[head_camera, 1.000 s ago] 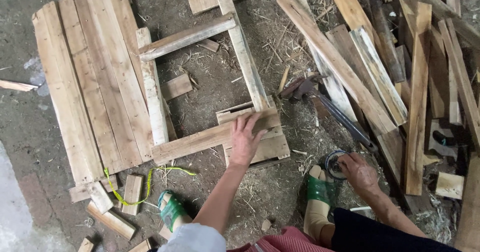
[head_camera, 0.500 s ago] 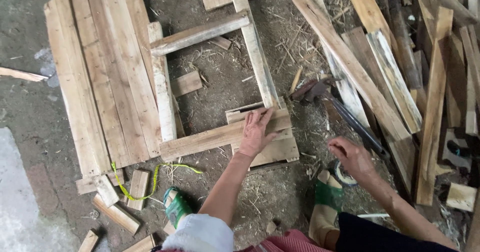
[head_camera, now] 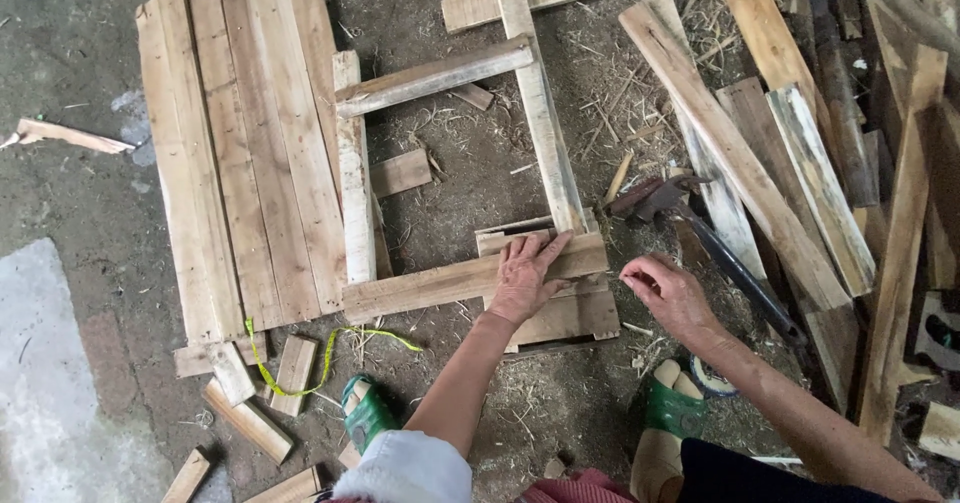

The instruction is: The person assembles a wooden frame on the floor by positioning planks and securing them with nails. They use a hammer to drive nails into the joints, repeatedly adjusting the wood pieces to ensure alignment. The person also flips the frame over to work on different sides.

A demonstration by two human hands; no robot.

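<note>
My left hand (head_camera: 527, 275) lies flat, fingers spread, on the near slat (head_camera: 430, 287) of a square wooden frame, pressing it down where it meets the right-hand slat (head_camera: 543, 113). Under that corner sits a small wooden block (head_camera: 572, 315). My right hand (head_camera: 668, 296) hovers just right of the corner, fingers pinched together on something too small to make out. A hammer (head_camera: 700, 235) with a dark handle lies on the ground just beyond my right hand.
A panel of joined planks (head_camera: 240, 153) lies at the left, against the frame. Loose boards (head_camera: 760, 143) are piled at the right. Short offcuts (head_camera: 250, 403) and a yellow-green cord (head_camera: 320, 358) lie near my feet in green sandals (head_camera: 665, 423).
My right hand has come up from near my foot towards the frame's corner. The left hand has stayed pressed on the near slat.
</note>
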